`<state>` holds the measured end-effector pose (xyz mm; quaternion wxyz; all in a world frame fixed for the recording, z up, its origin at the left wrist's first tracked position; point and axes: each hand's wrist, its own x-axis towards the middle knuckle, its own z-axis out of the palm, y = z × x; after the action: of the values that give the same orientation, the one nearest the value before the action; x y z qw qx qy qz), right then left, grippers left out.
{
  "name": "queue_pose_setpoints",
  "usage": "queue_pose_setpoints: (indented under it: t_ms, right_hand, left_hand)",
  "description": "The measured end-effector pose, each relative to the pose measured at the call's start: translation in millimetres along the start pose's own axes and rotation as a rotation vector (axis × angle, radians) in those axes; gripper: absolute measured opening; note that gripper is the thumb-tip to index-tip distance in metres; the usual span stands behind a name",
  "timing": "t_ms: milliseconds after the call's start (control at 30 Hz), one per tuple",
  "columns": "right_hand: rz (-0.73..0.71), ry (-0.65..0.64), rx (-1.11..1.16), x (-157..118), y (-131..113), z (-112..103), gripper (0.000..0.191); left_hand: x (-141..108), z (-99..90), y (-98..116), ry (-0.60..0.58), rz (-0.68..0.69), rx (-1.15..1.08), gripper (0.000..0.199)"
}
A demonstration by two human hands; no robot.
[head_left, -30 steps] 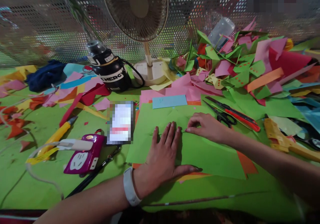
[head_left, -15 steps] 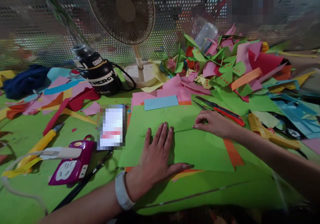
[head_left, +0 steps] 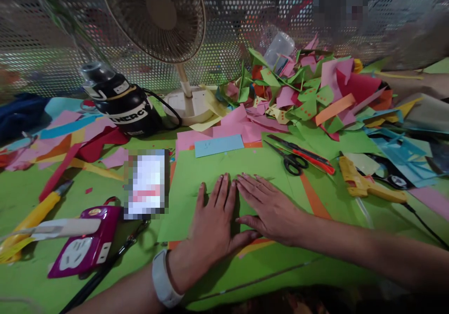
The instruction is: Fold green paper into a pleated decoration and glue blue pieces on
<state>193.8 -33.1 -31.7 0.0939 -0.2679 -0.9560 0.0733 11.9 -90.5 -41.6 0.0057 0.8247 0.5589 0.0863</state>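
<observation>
My left hand [head_left: 215, 220] lies flat with spread fingers on a green paper sheet [head_left: 185, 197]. Close beside it, my right hand [head_left: 268, 206] rests on the same sheet, fingers stretched out toward the left hand's fingertips. Orange paper [head_left: 314, 197] shows from under the green sheet's right side. A light blue paper strip [head_left: 219, 145] lies at the sheet's far edge. Black-handled scissors [head_left: 293, 162] and a red and black cutter knife [head_left: 312, 158] lie beyond my right hand.
A yellow glue gun [head_left: 368, 183] lies at the right. On the left are a phone [head_left: 147, 183], a purple power strip [head_left: 87, 241] and a yellow-handled tool [head_left: 35, 218]. A black bottle [head_left: 129, 108], a fan [head_left: 161, 10] and heaped paper scraps [head_left: 301, 89] stand behind.
My right hand has moved left and nearer, from a pinch by the scissors to lying flat beside my left hand. The scissors' handles now show. The view has shifted slightly right.
</observation>
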Motion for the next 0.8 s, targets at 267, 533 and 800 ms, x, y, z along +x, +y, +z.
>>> queue_pose_setpoints:
  t_ms: [267,533,800]
  right_hand:
    - [-0.013,0.029,-0.049,-2.0,5.6,1.5,0.070]
    - [-0.031,0.076,-0.050,-2.6,6.3,4.4,0.063]
    - [-0.069,0.112,-0.062,-2.4,7.8,3.4,0.061]
  left_hand:
    - [0.3,-1.0,1.5,0.011,-0.012,-0.013,0.099]
    - [2.2,-6.3,3.2,-0.067,-0.041,-0.062,0.101]
    - [1.0,-7.8,-1.8,-0.123,-0.051,-0.137,0.102]
